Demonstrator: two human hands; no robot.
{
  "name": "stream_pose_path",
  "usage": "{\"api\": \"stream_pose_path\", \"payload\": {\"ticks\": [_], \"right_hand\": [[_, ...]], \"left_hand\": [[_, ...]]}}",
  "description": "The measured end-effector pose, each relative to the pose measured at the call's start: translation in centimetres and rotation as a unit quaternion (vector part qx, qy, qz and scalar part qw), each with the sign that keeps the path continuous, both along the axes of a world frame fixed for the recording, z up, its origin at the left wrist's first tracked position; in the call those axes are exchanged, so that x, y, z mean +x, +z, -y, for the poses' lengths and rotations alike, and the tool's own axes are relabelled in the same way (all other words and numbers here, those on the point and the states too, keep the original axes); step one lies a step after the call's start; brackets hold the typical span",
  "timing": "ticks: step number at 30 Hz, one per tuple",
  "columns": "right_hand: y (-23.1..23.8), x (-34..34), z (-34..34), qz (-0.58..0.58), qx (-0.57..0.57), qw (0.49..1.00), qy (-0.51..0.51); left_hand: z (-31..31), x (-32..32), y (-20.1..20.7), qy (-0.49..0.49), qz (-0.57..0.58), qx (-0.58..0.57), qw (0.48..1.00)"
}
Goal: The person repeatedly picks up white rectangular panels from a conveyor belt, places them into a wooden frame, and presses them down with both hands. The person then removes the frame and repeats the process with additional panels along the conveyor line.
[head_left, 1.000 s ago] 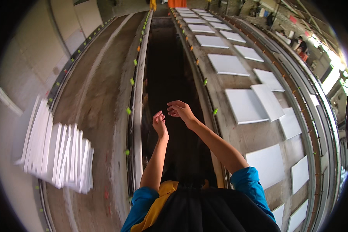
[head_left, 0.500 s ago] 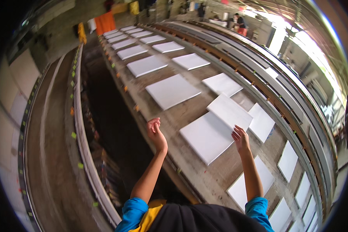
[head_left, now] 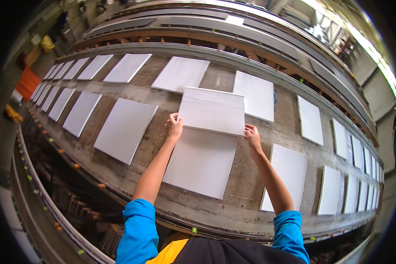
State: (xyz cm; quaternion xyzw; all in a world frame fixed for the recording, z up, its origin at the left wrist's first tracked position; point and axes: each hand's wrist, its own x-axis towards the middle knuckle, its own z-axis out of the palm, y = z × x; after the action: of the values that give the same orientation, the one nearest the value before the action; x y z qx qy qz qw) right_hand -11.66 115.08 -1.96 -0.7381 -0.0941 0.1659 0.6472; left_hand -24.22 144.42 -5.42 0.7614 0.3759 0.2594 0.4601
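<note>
A thin, white rectangular panel overlaps the far part of a larger white sheet on the long table. At the panel's left edge, my left hand is closed, with thumb and fingers pinching the side near its lower corner. My right hand grips the opposite edge at the lower right corner, fingers bent round it. Whether the panel is raised off the sheet beneath or resting on it, I cannot tell. Right behind it lies another white sheet, and one more white sheet is behind to the right.
Several similar white pieces lie in two rows along the stained brown table. Beyond its far rail stand more long tables. A dark gap with shelving runs below the near left edge. Orange cloth hangs at the far left.
The view has swung to the right along the table. My left hand has come from beside the panel to its left edge; my right hand now grips its right corner.
</note>
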Motion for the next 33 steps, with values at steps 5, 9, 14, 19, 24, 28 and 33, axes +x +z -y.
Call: {"api": "stream_pose_path", "payload": {"ticks": [5,9,14,19,24,28,33], "right_hand": [[2.2,-1.4,-0.1,0.003,-0.039,0.996,-0.076],[5.9,-3.0,-0.4,0.017,-0.002,0.994,-0.111],[13.3,-6.6,2.6,0.148,0.039,0.981,-0.118],[21.0,-11.2,10.4,0.211,0.079,0.956,-0.187],[25.6,-18.3,23.0,0.266,0.046,0.932,-0.242],[26.8,-26.0,34.7,0.251,0.142,0.915,-0.281],[29.6,-35.7,47.1,0.273,0.124,0.869,-0.394]], "left_hand": [[1.5,1.3,3.1,-0.028,-0.025,-0.125,0.991],[1.3,0.8,7.0,-0.103,0.037,-0.186,0.976],[3.5,0.0,13.9,-0.176,0.190,-0.170,0.951],[10.7,-1.6,21.6,-0.297,0.236,-0.229,0.897],[21.0,-4.8,26.6,-0.463,0.199,-0.227,0.833],[33.4,-6.3,27.7,-0.553,0.189,-0.182,0.791],[48.3,-8.7,29.8,-0.703,0.180,-0.288,0.626]]}}
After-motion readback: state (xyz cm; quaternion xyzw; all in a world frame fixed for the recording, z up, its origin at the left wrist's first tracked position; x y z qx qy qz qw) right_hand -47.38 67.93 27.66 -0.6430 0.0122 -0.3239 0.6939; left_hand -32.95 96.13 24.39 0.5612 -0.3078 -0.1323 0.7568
